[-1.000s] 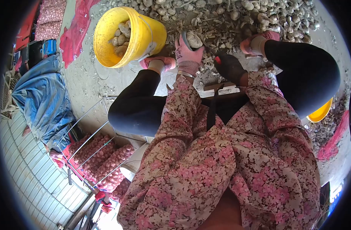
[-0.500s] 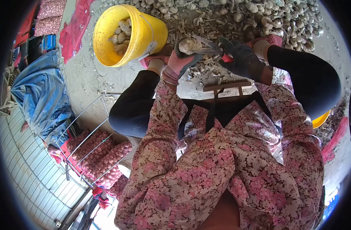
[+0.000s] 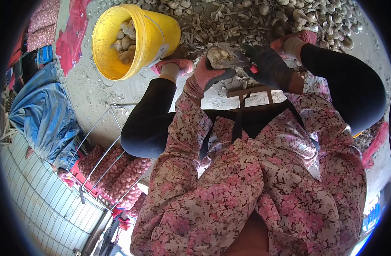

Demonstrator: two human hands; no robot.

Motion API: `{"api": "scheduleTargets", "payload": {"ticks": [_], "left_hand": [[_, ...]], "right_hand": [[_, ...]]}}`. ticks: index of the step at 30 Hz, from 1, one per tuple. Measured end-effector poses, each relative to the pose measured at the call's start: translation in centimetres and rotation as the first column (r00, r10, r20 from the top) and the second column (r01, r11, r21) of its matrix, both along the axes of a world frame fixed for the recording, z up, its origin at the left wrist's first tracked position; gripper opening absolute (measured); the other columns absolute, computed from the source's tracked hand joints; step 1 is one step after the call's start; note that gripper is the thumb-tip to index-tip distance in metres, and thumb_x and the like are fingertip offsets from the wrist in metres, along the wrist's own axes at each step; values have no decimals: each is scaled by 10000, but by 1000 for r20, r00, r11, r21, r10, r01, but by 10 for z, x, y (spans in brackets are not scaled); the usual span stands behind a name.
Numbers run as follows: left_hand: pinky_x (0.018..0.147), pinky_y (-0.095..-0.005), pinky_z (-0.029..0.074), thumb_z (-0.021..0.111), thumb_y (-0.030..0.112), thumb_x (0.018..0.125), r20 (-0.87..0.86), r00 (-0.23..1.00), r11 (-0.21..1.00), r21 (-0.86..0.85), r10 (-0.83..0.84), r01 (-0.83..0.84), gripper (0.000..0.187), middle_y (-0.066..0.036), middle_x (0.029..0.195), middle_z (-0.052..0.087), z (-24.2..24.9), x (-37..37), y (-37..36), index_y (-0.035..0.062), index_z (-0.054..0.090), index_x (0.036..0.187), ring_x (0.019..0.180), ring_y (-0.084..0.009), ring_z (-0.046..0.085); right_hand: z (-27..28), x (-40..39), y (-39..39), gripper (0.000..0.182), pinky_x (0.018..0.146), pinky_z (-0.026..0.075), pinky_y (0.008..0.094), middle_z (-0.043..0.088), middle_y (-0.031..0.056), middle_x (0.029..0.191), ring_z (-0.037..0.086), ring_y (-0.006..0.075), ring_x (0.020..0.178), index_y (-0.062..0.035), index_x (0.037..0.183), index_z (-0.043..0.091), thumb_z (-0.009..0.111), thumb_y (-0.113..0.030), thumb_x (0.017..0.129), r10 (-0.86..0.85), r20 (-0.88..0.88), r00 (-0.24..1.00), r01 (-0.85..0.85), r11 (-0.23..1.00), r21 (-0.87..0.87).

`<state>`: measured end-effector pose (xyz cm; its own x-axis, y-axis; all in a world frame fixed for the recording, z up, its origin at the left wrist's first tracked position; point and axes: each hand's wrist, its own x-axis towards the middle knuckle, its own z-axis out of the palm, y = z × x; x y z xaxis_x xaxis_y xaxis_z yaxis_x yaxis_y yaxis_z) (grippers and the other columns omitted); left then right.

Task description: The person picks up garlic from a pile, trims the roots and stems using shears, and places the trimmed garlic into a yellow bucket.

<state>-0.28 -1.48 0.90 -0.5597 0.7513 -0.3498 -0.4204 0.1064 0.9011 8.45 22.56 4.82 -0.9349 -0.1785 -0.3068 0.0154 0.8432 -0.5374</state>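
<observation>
In a pink and dark-grey glove, my left hand (image 3: 207, 76) is closed round a garlic bulb (image 3: 217, 57) that faces up and away from me. My right hand (image 3: 269, 66), in a dark glove, grips a pair of pruning shears; a red piece of their handle (image 3: 254, 68) shows between the fingers. The blades (image 3: 236, 60) reach left to the side of the bulb, partly hidden by the hand. A yellow bucket (image 3: 169, 36) lies tilted with its mouth toward the left, and several garlic bulbs (image 3: 126, 42) rest inside it.
Dry garlic trimmings (image 3: 223, 27) cover the floor ahead, with a heap of garlic bulbs (image 3: 332, 21) at the upper right. Red net sacks of garlic (image 3: 127, 179) stand behind a metal frame (image 3: 95, 168) at left. A blue tarp (image 3: 46, 115) lies beyond.
Both hands have drawn closer together, the left moving slightly right with the bulb. The shears' blades, spread apart before, now appear closer together. The view has shifted a little, moving the bucket left.
</observation>
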Motion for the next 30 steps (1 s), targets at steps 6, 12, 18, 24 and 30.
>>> {"api": "scheduleTargets", "payload": {"ticks": [6,12,18,24,30], "left_hand": [[893,-386,526,636,-74,771,477,866,974,80,151,-213,604,-153,1205,559,22,10,7,-10,369,1309,1068,-270,596],[619,-295,483,625,109,789,673,732,957,268,-105,-109,516,-157,1050,586,8,16,9,12,440,1261,744,-205,585],[519,-265,345,741,270,690,500,836,879,475,-224,-49,593,-41,787,482,47,34,46,-2,474,1145,548,-98,413],[655,-317,398,675,396,801,487,816,640,527,311,-558,491,18,885,514,74,-32,-7,66,510,1126,697,-132,473],[809,-387,431,680,352,795,788,264,-111,244,-557,-963,504,-56,1150,587,83,-58,16,74,520,1184,883,-194,537]], "right_hand": [[-22,12,-6,397,700,483,459,631,203,831,622,375,799,-46,1097,486,641,-188,761,-105,-6,994,103,983,-154],[-35,9,1,228,685,482,465,630,211,788,621,386,790,-65,964,566,607,-204,789,-136,7,991,136,985,-105],[-72,29,-19,290,495,460,370,609,99,682,589,207,517,-49,738,569,609,-316,843,-505,489,712,700,451,-554],[-70,35,-10,222,399,363,296,499,17,619,470,135,460,-85,880,578,634,-300,873,-296,834,466,837,-157,-523],[-78,4,27,295,422,412,301,495,7,616,491,133,485,-62,969,575,637,-328,857,-598,654,463,851,92,-518]]}}
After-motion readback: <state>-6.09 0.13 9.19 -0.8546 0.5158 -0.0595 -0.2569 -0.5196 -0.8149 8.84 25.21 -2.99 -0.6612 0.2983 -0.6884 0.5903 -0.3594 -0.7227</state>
